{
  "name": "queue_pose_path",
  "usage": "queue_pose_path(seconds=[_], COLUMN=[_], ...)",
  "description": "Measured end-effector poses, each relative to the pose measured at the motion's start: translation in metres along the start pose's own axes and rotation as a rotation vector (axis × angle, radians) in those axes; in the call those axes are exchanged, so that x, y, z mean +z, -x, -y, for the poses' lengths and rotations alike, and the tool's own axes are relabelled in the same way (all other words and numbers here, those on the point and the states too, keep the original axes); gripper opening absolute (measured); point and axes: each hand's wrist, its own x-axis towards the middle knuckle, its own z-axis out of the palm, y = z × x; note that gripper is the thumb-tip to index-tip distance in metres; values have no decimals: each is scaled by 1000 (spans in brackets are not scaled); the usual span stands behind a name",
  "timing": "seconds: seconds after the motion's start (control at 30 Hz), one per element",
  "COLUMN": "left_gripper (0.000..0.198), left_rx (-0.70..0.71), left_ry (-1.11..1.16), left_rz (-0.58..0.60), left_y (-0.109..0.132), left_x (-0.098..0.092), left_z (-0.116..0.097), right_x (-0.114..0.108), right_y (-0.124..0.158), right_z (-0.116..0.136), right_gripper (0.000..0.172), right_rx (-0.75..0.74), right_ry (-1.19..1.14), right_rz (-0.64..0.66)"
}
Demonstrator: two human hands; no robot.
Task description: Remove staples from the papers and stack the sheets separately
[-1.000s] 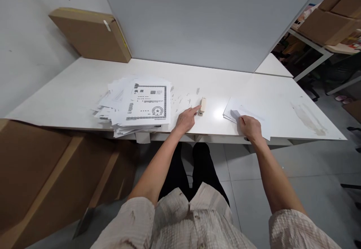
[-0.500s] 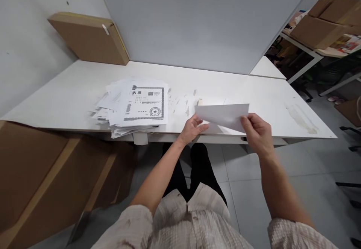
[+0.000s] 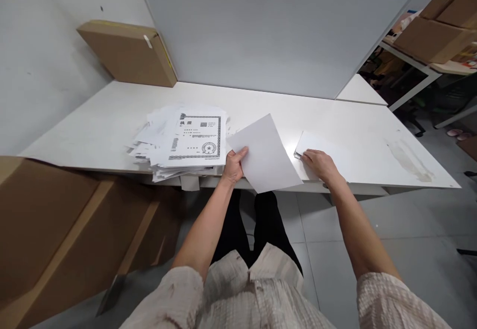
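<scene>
A person's left hand [image 3: 234, 166] grasps a blank white sheet of paper [image 3: 266, 155] by its left edge, thumb on top, holding it aslant over the near edge of a white surface [image 3: 257, 99]. To the right, the right hand [image 3: 321, 164] rests its fingers at the left edge of some white papers [image 3: 306, 141]; whether it pinches them cannot be told. A printed certificate [image 3: 196, 140] tops an uneven paper pile [image 3: 143, 147] at left, near a flat cardboard box [image 3: 122, 54] on the far left.
</scene>
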Motion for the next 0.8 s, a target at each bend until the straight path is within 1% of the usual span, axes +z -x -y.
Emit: queue_pose_path(seconds=[0.07, 0.13, 0.2, 0.27, 0.33, 0.4, 0.47, 0.5, 0.53, 0.6, 0.67, 0.7, 0.73, 0.8], left_gripper=[48, 48, 48, 49, 50, 50, 49, 49, 47, 45, 43, 42, 41, 41], left_rx=[1, 0, 3, 2, -10, -22, -34, -39, -47, -65, -77, -81, -80, -74], left_ry=[-6, -7, 4, 19, 33, 52, 72, 80, 84, 82, 73, 69, 66, 66], left_rz=[-2, 5, 13, 24, 34, 44, 56, 61, 66, 79, 92, 98, 101, 105], left_y=[0, 0, 0, 0, 0, 0, 1, 1, 2, 3, 3, 4, 4, 4], left_x=[0, 0, 0, 0, 0, 1, 3, 4, 5, 6, 7, 7, 7, 7], left_z=[1, 1, 1, 1, 2, 2, 1, 0, 0, 0, 0, 0, 1, 2], right_x=[-1, 1, 4, 9, 12, 14, 11, 7, 1, -20, -50, -68, -86, -119], right_y=[2, 3, 4, 4, 4, 3, 3, 3, 3, 7, 15, 22, 29, 45], right_z=[1, 0, -2, -4, -5, -5, -4, -3, -1, 4, 14, 20, 27, 41], right_gripper=[34, 34, 31, 29, 26, 25, 28, 29, 29, 29, 30, 31, 30, 25], right_rx=[-3, 33, 69, 107, 149, 180, 170, 157, 144, 138, 151, 148, 141, 127], right_ry=[77, 115, 100, 52, -2, -41, -55, -39, -4, 98, 175, 170, 142, 57], right_rz=[12, 0, -60, -147, -190, -176, -142, -150, -184, -323, -496, -564, -608, -749])
